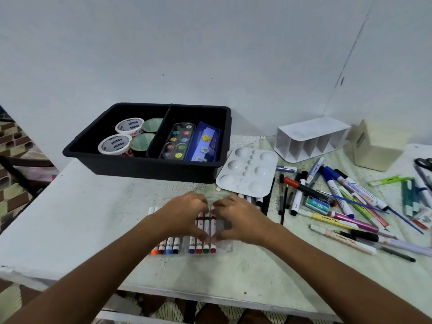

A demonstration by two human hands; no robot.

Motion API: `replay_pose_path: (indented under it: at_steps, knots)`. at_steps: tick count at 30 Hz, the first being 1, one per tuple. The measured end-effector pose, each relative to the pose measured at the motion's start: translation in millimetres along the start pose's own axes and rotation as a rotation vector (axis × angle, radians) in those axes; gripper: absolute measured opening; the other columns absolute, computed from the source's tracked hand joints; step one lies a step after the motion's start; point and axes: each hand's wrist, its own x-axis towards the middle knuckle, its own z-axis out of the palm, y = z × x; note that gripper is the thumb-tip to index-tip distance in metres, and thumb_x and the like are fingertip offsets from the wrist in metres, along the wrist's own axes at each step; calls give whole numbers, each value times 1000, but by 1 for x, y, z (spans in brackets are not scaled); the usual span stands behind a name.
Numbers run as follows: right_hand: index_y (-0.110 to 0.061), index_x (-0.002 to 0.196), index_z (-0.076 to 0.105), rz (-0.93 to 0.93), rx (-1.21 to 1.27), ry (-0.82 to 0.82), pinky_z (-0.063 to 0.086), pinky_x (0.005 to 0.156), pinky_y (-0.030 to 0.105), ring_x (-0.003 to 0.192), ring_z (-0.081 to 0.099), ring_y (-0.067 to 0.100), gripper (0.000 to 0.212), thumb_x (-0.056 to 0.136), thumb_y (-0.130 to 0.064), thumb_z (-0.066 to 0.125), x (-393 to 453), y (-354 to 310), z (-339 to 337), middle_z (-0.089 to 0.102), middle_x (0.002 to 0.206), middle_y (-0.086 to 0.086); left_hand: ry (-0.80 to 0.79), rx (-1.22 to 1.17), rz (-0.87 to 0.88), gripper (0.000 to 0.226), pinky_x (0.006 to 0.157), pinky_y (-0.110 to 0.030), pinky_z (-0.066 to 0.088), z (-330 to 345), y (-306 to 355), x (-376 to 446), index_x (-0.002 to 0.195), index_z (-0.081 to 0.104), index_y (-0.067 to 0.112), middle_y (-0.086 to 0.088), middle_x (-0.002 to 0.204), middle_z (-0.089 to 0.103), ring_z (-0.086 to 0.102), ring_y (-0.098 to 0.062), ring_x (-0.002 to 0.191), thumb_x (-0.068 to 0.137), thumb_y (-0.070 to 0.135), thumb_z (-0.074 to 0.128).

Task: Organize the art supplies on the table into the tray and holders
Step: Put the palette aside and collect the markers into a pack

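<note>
Left hand [184, 215], right hand [236, 218] cover marker set [203, 244]; fingers seemingly grasping it.

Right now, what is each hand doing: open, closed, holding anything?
Left hand: fingers curled onto the clear marker pack, gripping its left part.
Right hand: fingers curled on the same pack, gripping its right part.
</note>
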Motion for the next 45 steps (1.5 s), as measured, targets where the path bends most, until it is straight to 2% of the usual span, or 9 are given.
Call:
replay_pose_path:
  at_steps: [7, 10, 14, 25, 32, 37, 41, 43, 45]
  knots:
    - [-15, 121, 65, 103, 93, 191, 45, 91, 41, 114, 47, 21, 42, 84, -35, 69, -27, 39, -25, 57, 125, 3, 86, 64, 30, 50, 76, -24, 42, -26, 28, 41, 114, 59, 28, 9, 107, 59, 50, -6, 93, 81, 65, 58]
    - [-15, 122, 64, 215, 75, 258, 45, 93, 40, 117, 49, 21, 39, 87, -33, 66, -55, 75, -48, 58, 126, 3, 123, 53, 106, 46, 82, -26, 46, -33, 53, 74, 118, 59, 28, 8, 109, 60, 56, -10, 98, 85, 60, 58]
    - [-16, 114, 68, 411, 84, 337, 47, 88, 41, 112, 52, 23, 32, 84, -28, 66, -111, 127, -66, 61, 116, 3, 151, 32, 250, 37, 72, -22, 33, -38, 106, 126, 117, 60, 25, 6, 107, 61, 55, -12, 97, 88, 48, 60]
    - [-17, 116, 66, 872, 69, 441, 46, 89, 32, 113, 54, 18, 34, 86, -33, 66, -274, 196, -82, 62, 116, 0, 134, -57, 628, 35, 73, -29, 45, -31, 270, 224, 113, 64, 23, 4, 109, 64, 57, -14, 96, 89, 47, 59]
    - [-19, 117, 67, 988, 124, 482, 44, 78, 26, 103, 58, 16, 31, 87, -20, 63, -322, 226, -78, 64, 113, -2, 142, -169, 640, 35, 75, -29, 46, -19, 323, 271, 116, 62, 21, 6, 101, 63, 53, -9, 88, 89, 44, 60]
    - [-24, 121, 63, 1023, 131, 462, 39, 68, 26, 86, 50, 10, 34, 87, -31, 63, -330, 252, -81, 58, 100, -7, 156, -371, 527, 41, 80, -31, 49, -18, 341, 312, 124, 60, 21, 4, 104, 61, 54, -12, 89, 86, 37, 67]
    - [-29, 128, 52, 1037, 135, 362, 36, 65, 26, 87, 55, 13, 59, 79, -59, 66, -323, 263, -89, 61, 96, -8, 190, -430, 483, 55, 82, -27, 45, -14, 353, 341, 135, 51, 20, -2, 118, 57, 51, -12, 92, 85, 32, 71]
    - [-32, 131, 49, 1048, 82, 295, 39, 67, 26, 93, 60, 15, 71, 73, -70, 64, -317, 266, -91, 66, 103, -7, 199, -409, 477, 60, 90, -31, 46, -10, 356, 351, 139, 47, 20, -3, 127, 53, 53, -16, 104, 85, 34, 70]
    - [-30, 122, 55, 1042, 38, 258, 46, 71, 28, 91, 62, 14, 66, 71, -71, 65, -312, 268, -90, 68, 100, -7, 189, -337, 505, 66, 98, -34, 44, -8, 357, 358, 144, 42, 21, -1, 134, 48, 47, -18, 119, 86, 37, 68]
